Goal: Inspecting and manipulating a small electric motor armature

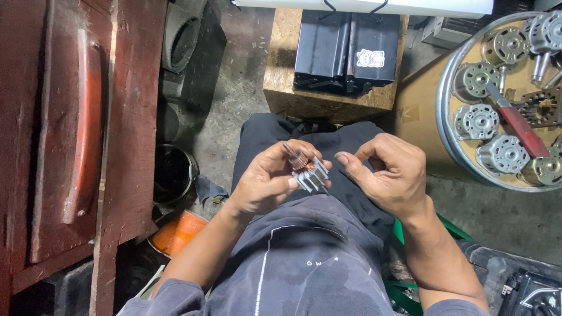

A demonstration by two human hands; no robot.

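Left grip (266, 178) clasps small finned rotor (307, 169).

A round metal tray (446, 88) is holding small motors (477, 122) and a red-handled tool (518, 124); a black case (346, 51) is sitting on a wooden block (281, 88).

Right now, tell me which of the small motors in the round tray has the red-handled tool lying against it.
The motor at the tray's left-middle, below the tool's metal tip; the red handle runs down-right toward the rim, past the others.
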